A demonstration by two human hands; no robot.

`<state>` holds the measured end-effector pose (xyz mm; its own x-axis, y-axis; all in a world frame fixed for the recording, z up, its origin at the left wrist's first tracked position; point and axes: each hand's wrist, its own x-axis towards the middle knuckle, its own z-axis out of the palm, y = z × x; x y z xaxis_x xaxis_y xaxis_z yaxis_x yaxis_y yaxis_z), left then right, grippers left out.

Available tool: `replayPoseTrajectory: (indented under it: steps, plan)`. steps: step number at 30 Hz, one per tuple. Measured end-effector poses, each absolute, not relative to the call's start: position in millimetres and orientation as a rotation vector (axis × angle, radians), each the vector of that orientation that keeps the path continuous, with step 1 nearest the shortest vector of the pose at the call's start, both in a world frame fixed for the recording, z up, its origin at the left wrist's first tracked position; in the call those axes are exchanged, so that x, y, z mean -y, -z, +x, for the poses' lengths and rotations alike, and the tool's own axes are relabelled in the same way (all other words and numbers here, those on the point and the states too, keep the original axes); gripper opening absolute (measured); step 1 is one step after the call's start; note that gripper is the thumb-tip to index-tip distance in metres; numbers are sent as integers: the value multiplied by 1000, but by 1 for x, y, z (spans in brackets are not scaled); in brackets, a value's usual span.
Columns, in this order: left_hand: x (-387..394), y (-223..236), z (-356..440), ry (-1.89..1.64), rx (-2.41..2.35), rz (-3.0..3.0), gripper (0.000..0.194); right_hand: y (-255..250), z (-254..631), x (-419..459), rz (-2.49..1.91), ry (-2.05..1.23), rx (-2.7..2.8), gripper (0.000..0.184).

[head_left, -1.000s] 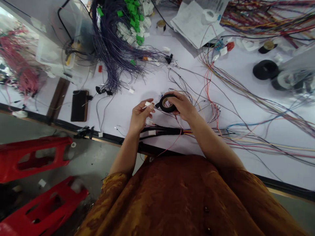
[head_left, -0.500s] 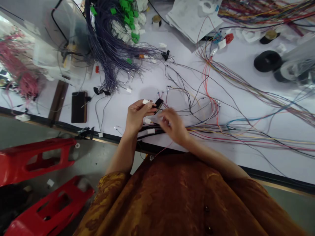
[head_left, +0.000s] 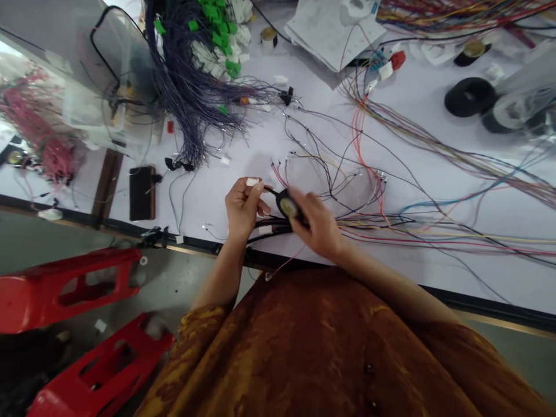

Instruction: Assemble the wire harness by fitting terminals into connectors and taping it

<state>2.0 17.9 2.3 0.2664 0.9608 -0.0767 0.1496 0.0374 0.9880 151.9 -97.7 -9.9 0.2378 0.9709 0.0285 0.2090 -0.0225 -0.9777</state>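
My left hand is closed in a pinch on a white connector with wires, near the table's front edge. Just to its right, my right hand grips a roll of black tape, slightly smeared by motion. A short strip of the tape stretches from the roll to the left fingertips. Under the hands runs a bundle of black, red and yellow wires, with another white connector lying at its left end.
Dark purple wires with green and white connectors pile up at the back left. A phone lies at left. Black tape rolls sit at right, papers at the back. Red stools stand on the floor at left.
The tape roll has turned its flat side to the camera and is now in my right hand, apart from the left, with a strip drawn between. The view has shifted slightly.
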Motion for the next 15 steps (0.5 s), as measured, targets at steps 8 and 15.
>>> replayPoseTrajectory:
  steps: [8,15]
  plan:
    - [-2,-19,12,-823,-981,1588,26,7,155,46,-1410,-1262,596,22]
    - [-16,20,5,-886,-1038,1124,33,23,178,52,-1244,-1354,200,39]
